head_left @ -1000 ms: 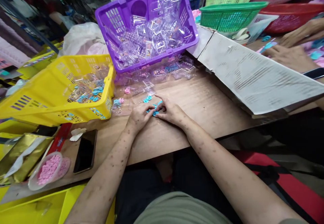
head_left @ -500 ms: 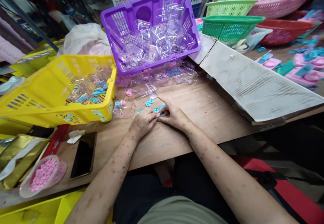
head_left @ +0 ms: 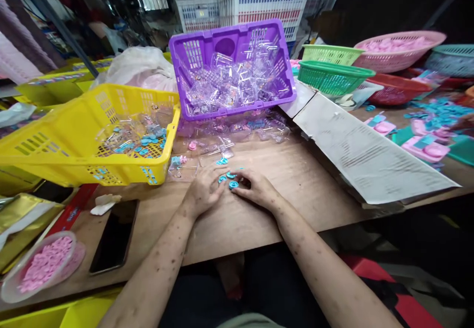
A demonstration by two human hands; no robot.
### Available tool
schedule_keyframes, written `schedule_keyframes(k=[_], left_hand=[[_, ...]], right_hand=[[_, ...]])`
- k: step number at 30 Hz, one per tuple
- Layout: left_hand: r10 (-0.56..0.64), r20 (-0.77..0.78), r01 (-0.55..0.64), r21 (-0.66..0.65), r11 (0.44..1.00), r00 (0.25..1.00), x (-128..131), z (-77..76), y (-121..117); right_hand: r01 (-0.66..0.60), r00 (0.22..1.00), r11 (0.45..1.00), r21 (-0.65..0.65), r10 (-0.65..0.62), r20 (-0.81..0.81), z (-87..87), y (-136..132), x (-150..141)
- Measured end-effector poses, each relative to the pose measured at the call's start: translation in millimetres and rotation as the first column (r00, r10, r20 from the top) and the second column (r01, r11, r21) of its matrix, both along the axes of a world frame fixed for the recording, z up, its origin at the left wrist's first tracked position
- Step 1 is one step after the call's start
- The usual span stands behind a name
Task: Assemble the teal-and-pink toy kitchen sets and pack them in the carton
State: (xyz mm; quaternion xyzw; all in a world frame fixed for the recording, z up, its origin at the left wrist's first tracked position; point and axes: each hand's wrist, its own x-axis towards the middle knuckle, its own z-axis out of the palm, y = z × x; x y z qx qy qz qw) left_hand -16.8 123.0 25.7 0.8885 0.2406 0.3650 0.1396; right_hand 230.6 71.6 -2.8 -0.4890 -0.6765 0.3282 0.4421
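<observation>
Several small round turquoise plastic pieces lie on the wooden table between my hands. My left hand (head_left: 205, 189) rests at their left side, palm down, with its fingers loosely bent and apart from the thumb. At the right, my right hand (head_left: 257, 188) curves thumb and forefinger apart, and the thumb tip is next to a turquoise disc (head_left: 233, 184). No piece appears gripped in either hand. More turquoise pieces (head_left: 222, 161) lie just beyond my fingers. A clear plastic case (head_left: 183, 172) with a blue and a pink piece sits left of them.
A yellow basket (head_left: 92, 162) stands at left, a purple basket (head_left: 237, 109) of clear cases behind. A white cardboard flap (head_left: 370, 145) borders the right side. A phone (head_left: 114, 236) and a tub of pink pieces (head_left: 46, 264) lie front left. Another person's hand shows at far right.
The view has tilted upward. My hands, which met at the fingertips over the turquoise pieces, have drawn slightly apart, and the discs between them show more fully.
</observation>
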Motion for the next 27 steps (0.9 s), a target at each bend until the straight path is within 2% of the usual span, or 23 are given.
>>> schedule_keyframes(k=[3,5,7,11,15,18,20,22,23,25,27], left_hand=[[0.171,0.008,-0.171,-0.054,0.984,0.985,-2,-6.3,6],[0.229,-0.010,-0.229,-0.077,0.970,0.973,-2,-13.9,10],[0.214,-0.031,-0.215,-0.085,0.973,0.976,-1,-21.6,12],[0.144,-0.081,-0.151,-0.083,0.985,0.986,0,-33.1,13],[0.073,-0.085,-0.081,-0.097,0.992,0.994,1,-39.6,14],[0.051,-0.070,-0.059,-0.108,0.992,0.996,3,-39.7,15],[0.054,-0.045,-0.059,-0.129,0.990,0.998,5,-37.1,16],[0.067,-0.015,-0.068,-0.155,0.986,0.998,8,-33.1,15],[0.075,-0.005,-0.074,-0.167,0.983,0.997,9,-31.1,14],[0.084,0.005,-0.082,-0.179,0.980,0.996,10,-29.2,12],[0.090,0.007,-0.087,-0.177,0.980,0.996,11,-32.2,9]], right_hand=[[0.063,0.997,0.998,-0.007,-0.063,-0.052,-1.9,2,1],[0.131,0.987,0.991,-0.023,-0.133,-0.091,-3.7,4,2],[0.181,0.976,0.983,-0.043,-0.185,-0.114,-4.4,6,2],[0.206,0.970,0.977,-0.063,-0.212,-0.118,0.4,6,-2],[0.248,0.953,0.966,-0.075,-0.257,-0.161,11.8,3,-9],[0.319,0.917,0.945,-0.067,-0.326,-0.229,27.0,-5,-2],[0.370,0.894,0.928,-0.046,-0.369,-0.256,48.0,-11,16],[0.410,0.883,0.912,-0.009,-0.399,-0.247,84.2,-11,49],[0.429,0.881,0.903,0.022,-0.413,-0.229,108.7,-6,70],[0.488,0.866,0.864,0.126,-0.462,-0.191,168.3,12,114],[0.572,0.820,0.776,0.264,-0.542,-0.184,234.0,36,155]])
